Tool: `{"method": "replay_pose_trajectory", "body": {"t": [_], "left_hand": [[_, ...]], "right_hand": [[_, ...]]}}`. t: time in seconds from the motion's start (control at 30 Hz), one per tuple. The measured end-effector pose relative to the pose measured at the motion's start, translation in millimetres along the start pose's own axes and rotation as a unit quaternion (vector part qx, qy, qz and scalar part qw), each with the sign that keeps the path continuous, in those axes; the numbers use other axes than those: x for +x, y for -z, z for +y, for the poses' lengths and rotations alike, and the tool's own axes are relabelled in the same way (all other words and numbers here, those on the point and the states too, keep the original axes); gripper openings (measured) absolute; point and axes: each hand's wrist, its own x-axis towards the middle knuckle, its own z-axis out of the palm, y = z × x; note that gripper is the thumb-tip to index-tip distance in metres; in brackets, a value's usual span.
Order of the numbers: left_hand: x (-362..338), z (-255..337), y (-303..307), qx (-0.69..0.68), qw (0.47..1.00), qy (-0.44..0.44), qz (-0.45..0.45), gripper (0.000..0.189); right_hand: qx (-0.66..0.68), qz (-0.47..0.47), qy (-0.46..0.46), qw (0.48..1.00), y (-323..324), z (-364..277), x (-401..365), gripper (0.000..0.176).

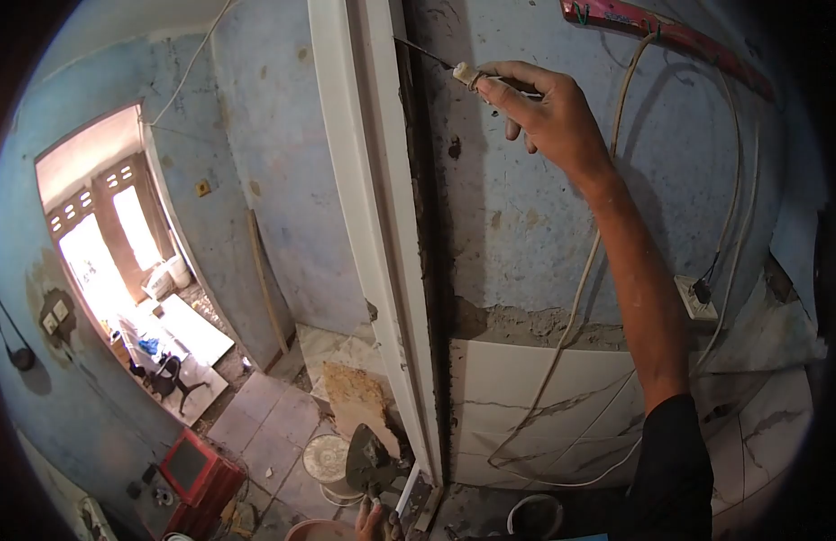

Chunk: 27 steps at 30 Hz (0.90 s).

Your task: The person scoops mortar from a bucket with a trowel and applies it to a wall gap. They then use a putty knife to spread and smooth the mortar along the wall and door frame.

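Note:
My right hand (539, 113) is raised to the upper part of the wall, its fingers closed around the pale handle of a thin-bladed tool (465, 74). The narrow dark blade points left, its tip at the edge of the white door frame (368, 180). Between that frame and the blue wall (526, 225) runs a dark, rough gap (427, 225). Low in the view, my left hand (374, 521) grips a trowel (371, 462) whose dark blade carries some grey mortar. The view's bottom edge cuts off part of this hand.
Cables (571, 316) hang from a red rail (670, 36) down the right wall, past a socket (697, 298). Marbled tiles (526, 388) cover the lower wall. A round white lid (328, 458), a pinkish basin (323, 530) and a red box (197, 473) are on the floor.

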Motion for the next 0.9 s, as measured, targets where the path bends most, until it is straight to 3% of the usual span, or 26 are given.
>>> {"method": "replay_pose_trajectory", "body": {"t": [0.13,0.23,0.3,0.5,0.6,0.67,0.9], "left_hand": [[-0.7,6.1,-0.6,0.02,1.0,-0.017,0.013,0.018],[-0.9,11.9,-2.8,0.005,1.0,0.013,-0.008,0.017],[-9.7,19.8,-12.6,0.005,1.0,0.021,-0.005,0.015],[-8.3,14.4,-10.7,0.027,1.0,-0.013,-0.005,0.012],[-17.4,24.8,-21.4,0.016,0.999,0.034,0.007,0.012],[-23.9,33.5,-25.8,0.024,0.999,0.045,-0.005,0.011],[-21.6,29.2,-21.0,0.042,0.997,0.058,-0.026,0.012]], "right_hand": [[-0.041,-0.033,-0.057,0.997,-2.6,2.2,-20.5,0.04],[-0.032,0.0,0.018,0.999,-9.6,11.3,-43.3,0.042],[-0.008,-0.046,-0.055,0.997,-11.5,9.1,-62.4,0.042],[0.013,-0.092,-0.108,0.99,-23.3,27.0,-123.9,0.042],[0.034,-0.069,-0.035,0.996,-23.7,32.7,-145.9,0.039],[0.122,-0.088,-0.234,0.961,-8.2,3.9,-138.1,0.039],[0.189,-0.014,-0.174,0.966,0.4,-10.5,-56.6,0.033]]}}
